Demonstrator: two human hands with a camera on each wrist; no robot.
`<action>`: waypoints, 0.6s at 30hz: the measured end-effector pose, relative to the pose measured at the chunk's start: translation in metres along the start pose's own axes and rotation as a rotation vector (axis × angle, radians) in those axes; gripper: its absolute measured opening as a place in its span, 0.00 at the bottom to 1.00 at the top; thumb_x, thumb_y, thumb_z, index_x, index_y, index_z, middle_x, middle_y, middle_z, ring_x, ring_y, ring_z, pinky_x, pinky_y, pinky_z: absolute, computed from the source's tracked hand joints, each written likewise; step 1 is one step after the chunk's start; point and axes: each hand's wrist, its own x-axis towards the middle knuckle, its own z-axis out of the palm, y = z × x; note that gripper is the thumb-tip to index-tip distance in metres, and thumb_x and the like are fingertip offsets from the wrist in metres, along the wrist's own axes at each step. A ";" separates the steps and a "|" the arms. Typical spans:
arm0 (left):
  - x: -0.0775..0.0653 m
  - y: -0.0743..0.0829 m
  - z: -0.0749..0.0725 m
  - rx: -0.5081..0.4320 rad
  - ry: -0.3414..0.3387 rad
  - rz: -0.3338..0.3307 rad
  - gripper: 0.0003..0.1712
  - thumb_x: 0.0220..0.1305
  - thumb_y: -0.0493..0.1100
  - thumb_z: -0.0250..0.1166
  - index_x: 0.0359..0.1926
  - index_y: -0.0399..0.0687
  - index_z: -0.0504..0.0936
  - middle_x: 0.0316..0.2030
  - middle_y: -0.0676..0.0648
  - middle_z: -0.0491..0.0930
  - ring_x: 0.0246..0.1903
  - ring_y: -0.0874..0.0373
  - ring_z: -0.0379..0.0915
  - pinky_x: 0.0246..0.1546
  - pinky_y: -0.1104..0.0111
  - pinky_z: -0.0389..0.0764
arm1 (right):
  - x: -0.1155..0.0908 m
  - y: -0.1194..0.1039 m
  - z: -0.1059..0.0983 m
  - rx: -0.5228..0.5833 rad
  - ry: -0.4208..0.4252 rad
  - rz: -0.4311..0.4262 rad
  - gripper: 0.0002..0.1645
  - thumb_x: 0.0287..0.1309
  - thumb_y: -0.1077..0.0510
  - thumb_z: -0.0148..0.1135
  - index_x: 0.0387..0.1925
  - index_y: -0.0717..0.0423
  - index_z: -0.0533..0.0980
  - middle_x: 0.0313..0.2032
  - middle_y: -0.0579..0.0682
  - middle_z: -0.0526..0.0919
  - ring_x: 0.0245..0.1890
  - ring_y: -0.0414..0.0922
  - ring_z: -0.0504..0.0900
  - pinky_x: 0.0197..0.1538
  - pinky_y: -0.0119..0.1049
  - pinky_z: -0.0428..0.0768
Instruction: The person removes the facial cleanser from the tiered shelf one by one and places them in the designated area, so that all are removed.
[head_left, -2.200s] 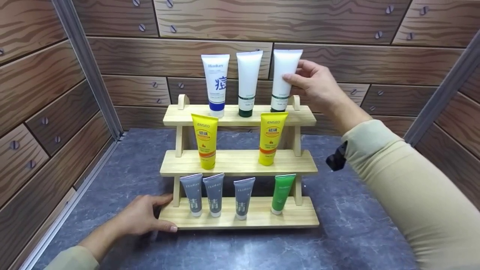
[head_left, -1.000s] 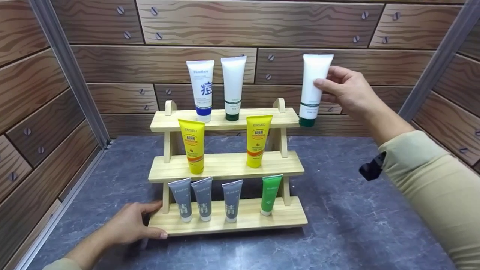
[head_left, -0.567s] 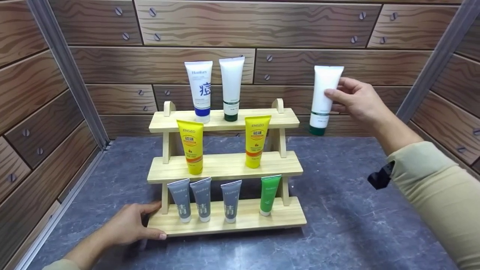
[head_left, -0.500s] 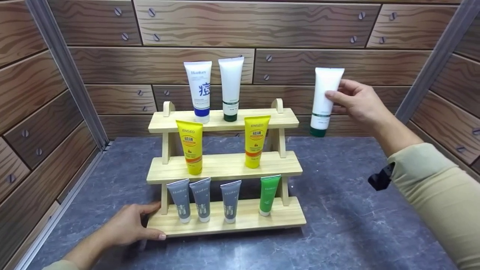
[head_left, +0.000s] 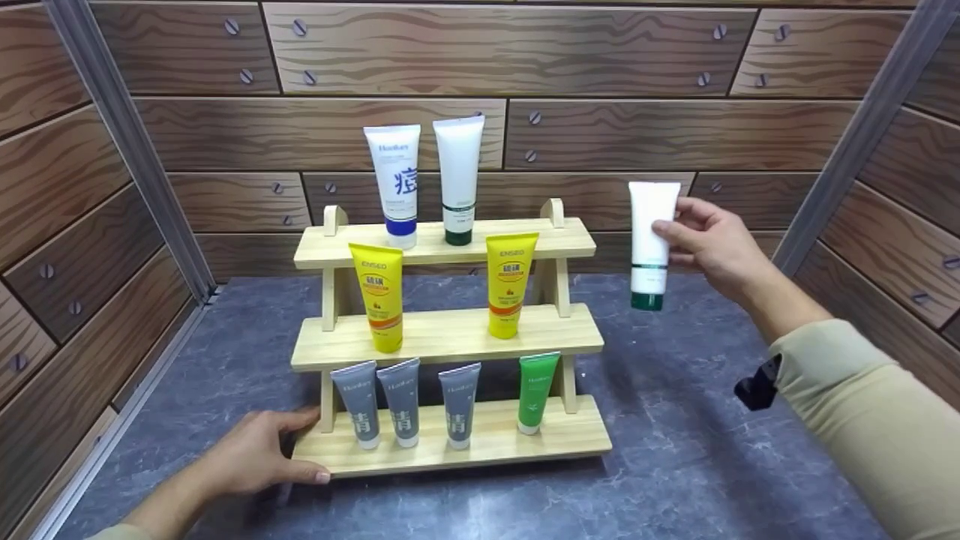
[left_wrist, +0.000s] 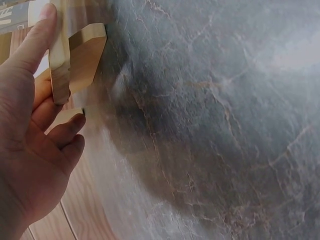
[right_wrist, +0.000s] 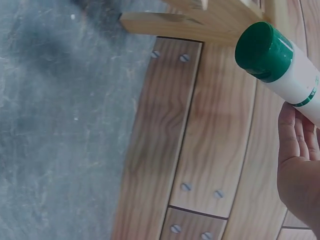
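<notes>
My right hand [head_left: 716,244] pinches a white squeeze tube [head_left: 649,240] with a dark green cap, held cap down in the air to the right of the wooden display stand [head_left: 450,463]. In the right wrist view the green cap [right_wrist: 262,52] faces the camera, with the fingers [right_wrist: 292,135] behind the tube. My left hand [head_left: 251,454] grips the left end of the stand's bottom board, thumb on top and fingers beneath, as the left wrist view shows. On the top shelf stand a white tube with a blue cap [head_left: 395,184] and another white green-capped tube [head_left: 458,180].
Two yellow tubes [head_left: 381,300] are on the middle shelf, spaced apart. Several grey tubes [head_left: 401,401] and one green tube [head_left: 537,394] stand on the bottom shelf. The dark marbled table [head_left: 675,457] is enclosed by wood-patterned walls [head_left: 600,45].
My right hand has lifted the white tube off the right of the top shelf, carried it right, then lowered it. The left hand keeps its grip; the view has shifted slightly.
</notes>
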 end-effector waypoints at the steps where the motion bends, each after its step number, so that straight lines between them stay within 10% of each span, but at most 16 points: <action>1: 0.000 0.000 0.000 0.003 0.000 0.000 0.56 0.44 0.65 0.86 0.67 0.35 0.81 0.60 0.35 0.84 0.61 0.40 0.79 0.63 0.42 0.77 | -0.001 0.003 -0.001 -0.005 0.000 0.007 0.19 0.69 0.58 0.71 0.59 0.53 0.79 0.42 0.46 0.89 0.41 0.43 0.89 0.45 0.36 0.90; 18: 0.001 0.000 -0.002 -0.011 0.003 -0.007 0.59 0.43 0.69 0.84 0.67 0.35 0.80 0.61 0.35 0.83 0.61 0.42 0.78 0.64 0.42 0.77 | -0.007 0.059 -0.005 0.032 0.012 0.113 0.19 0.72 0.59 0.69 0.60 0.55 0.76 0.41 0.45 0.90 0.39 0.43 0.90 0.46 0.38 0.90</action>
